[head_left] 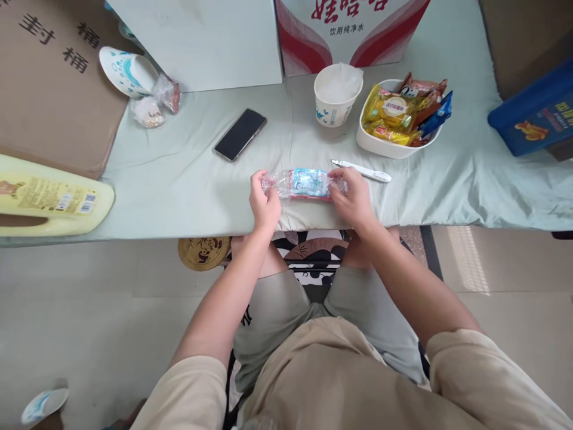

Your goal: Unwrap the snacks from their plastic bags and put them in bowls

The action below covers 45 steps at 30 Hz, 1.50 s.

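Observation:
Near the front edge of the cloth-covered table lies a small blue and red packet (310, 183) wrapped in clear plastic film. My left hand (265, 200) is closed on the bunched film at the packet's left end. At the other end, my right hand (351, 194) pinches the film, its fingertips partly hiding that side. Just behind my right hand rests a white utility knife or pen-like cutter (364, 171), apart from my fingers. A black phone (240, 135) lies beyond my left hand.
A white paper cup (336, 98) with plastic in it stands beside a white bowl (394, 149) of wrapped snacks. Two film-wrapped bundles (148, 112) lie near a tipped paper cup (128, 71). Boxes (197, 45) line the back; a yellow jug (96, 206) and blue container (537, 113) flank the sides.

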Each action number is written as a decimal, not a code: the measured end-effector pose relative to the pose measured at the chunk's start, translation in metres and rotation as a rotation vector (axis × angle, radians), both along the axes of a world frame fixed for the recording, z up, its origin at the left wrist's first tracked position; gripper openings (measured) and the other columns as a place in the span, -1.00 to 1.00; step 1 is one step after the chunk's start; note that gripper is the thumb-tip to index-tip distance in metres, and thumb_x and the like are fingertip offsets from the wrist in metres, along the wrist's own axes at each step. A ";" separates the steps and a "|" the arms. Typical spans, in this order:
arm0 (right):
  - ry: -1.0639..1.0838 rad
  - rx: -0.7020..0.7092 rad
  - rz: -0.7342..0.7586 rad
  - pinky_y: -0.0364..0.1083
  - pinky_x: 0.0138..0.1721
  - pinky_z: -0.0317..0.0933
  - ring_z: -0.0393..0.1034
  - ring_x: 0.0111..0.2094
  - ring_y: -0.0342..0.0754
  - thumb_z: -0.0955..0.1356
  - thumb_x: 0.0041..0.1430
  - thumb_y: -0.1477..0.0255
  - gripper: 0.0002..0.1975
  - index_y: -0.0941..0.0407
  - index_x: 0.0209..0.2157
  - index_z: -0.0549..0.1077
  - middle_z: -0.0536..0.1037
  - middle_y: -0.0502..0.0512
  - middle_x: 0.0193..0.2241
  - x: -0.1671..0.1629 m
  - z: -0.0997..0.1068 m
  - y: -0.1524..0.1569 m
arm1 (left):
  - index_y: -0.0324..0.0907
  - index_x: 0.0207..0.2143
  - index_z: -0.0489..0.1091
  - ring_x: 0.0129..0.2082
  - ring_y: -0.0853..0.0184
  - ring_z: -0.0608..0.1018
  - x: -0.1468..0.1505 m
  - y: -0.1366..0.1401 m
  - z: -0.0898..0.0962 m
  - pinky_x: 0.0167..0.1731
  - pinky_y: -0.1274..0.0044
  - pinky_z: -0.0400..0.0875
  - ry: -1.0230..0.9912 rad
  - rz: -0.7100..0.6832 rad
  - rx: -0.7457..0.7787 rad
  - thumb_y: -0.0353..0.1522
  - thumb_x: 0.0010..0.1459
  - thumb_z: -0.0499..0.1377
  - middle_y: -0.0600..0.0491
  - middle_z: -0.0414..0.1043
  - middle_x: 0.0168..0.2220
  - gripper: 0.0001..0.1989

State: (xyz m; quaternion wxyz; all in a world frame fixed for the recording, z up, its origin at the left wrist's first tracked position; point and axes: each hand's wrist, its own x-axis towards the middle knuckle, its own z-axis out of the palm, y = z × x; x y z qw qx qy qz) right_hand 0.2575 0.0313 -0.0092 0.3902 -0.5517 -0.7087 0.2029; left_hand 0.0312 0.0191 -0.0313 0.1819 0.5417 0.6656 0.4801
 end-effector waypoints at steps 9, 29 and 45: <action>-0.135 0.082 -0.235 0.27 0.17 0.23 0.30 0.20 0.24 0.18 0.17 0.54 -0.57 0.09 0.05 0.42 0.43 0.33 0.08 0.032 0.022 -0.012 | -0.06 0.07 0.37 0.09 0.22 0.48 0.000 -0.002 0.000 0.13 0.38 0.45 0.111 -0.004 0.051 -0.53 0.19 0.01 -0.08 0.36 0.04 -0.57; -0.596 0.032 0.404 -0.04 -0.36 0.04 0.35 -0.44 -0.06 0.17 0.39 0.36 -0.64 0.08 -0.09 0.57 0.65 0.14 -0.27 0.014 0.029 -0.048 | -0.08 -0.27 0.27 -0.30 0.34 0.46 0.000 -0.010 0.015 -0.22 0.51 0.42 -0.062 -0.048 0.019 -0.43 0.16 0.11 0.07 0.36 -0.31 -0.91; -0.709 -0.091 0.265 -0.04 -0.46 -0.05 0.37 -0.30 0.01 0.23 0.42 0.39 -0.73 0.08 -0.21 0.56 0.56 0.22 -0.16 0.000 0.030 -0.052 | -0.10 -0.03 0.47 0.06 0.07 0.52 -0.006 0.014 0.074 0.05 0.31 0.49 0.465 -0.626 -0.376 -0.36 -0.03 0.41 -0.04 0.44 0.00 -0.54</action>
